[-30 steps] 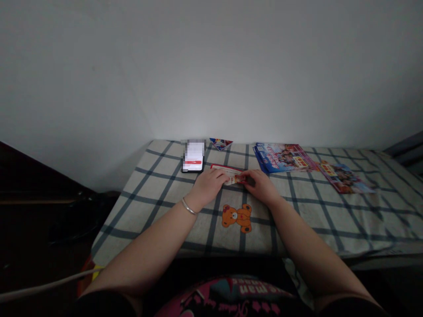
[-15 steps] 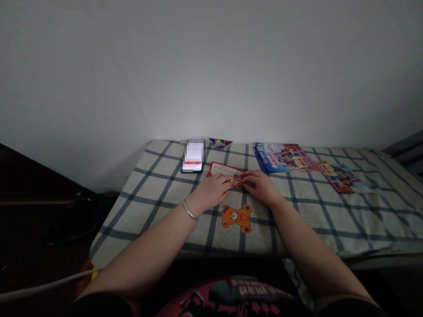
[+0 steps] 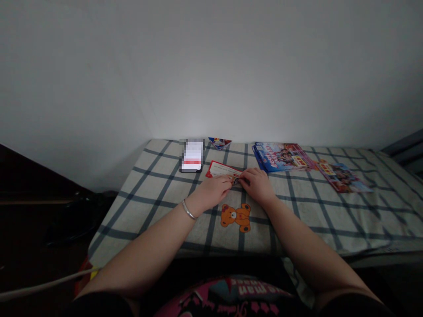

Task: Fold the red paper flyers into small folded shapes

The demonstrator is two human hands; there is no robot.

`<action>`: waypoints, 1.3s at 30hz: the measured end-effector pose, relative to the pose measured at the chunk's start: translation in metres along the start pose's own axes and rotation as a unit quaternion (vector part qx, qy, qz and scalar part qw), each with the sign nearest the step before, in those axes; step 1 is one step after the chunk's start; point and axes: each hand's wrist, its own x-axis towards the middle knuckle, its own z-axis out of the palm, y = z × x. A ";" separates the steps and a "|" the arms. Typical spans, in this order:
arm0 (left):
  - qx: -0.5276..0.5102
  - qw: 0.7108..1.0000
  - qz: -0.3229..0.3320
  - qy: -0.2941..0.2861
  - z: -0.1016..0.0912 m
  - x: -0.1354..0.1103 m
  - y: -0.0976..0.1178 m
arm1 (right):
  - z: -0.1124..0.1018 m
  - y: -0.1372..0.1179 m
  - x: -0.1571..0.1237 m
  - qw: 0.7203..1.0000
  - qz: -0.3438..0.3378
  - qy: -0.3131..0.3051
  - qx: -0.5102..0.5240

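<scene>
A small red-edged printed paper lies on the checked cloth in front of me. My left hand, a silver bangle on its wrist, has its fingers closed and pressed on the paper's near edge. My right hand meets it from the right, fingertips pinching the same paper. Part of the sheet is hidden under both hands. An orange teddy bear print sits just below my hands.
A lit phone lies beyond the paper, with a folded coloured triangle to its right. Blue leaflets and another colourful leaflet lie at the right. A white wall rises behind the cloth; dark floor lies left.
Both hands have drawn closer together on the paper, the right hand sliding left. More of the paper's far left corner now shows.
</scene>
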 end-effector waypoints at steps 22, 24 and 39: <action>0.063 0.998 0.010 0.018 0.001 0.001 0.008 | 0.019 0.011 -0.002 0.995 0.042 0.089 0.007; 0.065 0.997 0.015 0.028 0.002 0.001 0.009 | 0.022 0.014 -0.001 0.995 0.036 0.091 0.022; 0.112 0.993 -0.024 0.009 0.003 0.007 0.020 | 0.025 0.008 -0.001 0.993 0.107 0.039 0.023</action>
